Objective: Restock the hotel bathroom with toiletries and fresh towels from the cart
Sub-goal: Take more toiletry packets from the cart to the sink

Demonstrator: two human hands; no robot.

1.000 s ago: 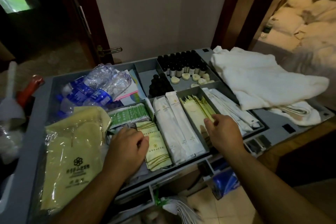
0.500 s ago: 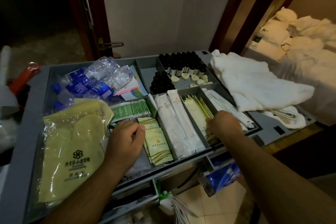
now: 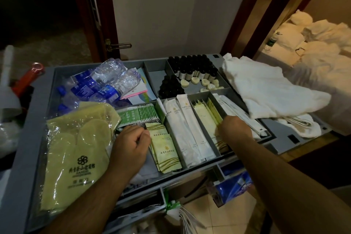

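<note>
At the near edge of the grey cart tray [image 3: 36, 119], the left hand [image 3: 131, 148] rests knuckles-up with its fingers curled and the thumb closed against the forefinger, at the left border of a stack of pale green sachets [image 3: 167, 150]. Whether a sachet is actually pinched cannot be told. The stack touches the hand at its 3 o'clock. The right hand [image 3: 235, 129] is pushed down into the compartment of yellow-green packets [image 3: 204, 118], back uppermost, with its fingers buried among them and out of sight, so their spread and grip cannot be told. These packets run from the hand toward 11 o'clock. Long white packets [image 3: 187, 129] fill the compartment between the two hands. White towels [image 3: 266, 89] lie on the tray's right side, at 1 o'clock from the right hand and apart from it. Small dark bottles [image 3: 193, 66] stand at the far edge, 12 o'clock, with pale soaps [image 3: 195, 80] just in front. Water bottles [image 3: 106, 81] lie at 11 o'clock from the left hand. A clear bag of yellow slippers [image 3: 76, 148] lies beside that wrist at 9 o'clock.
</note>
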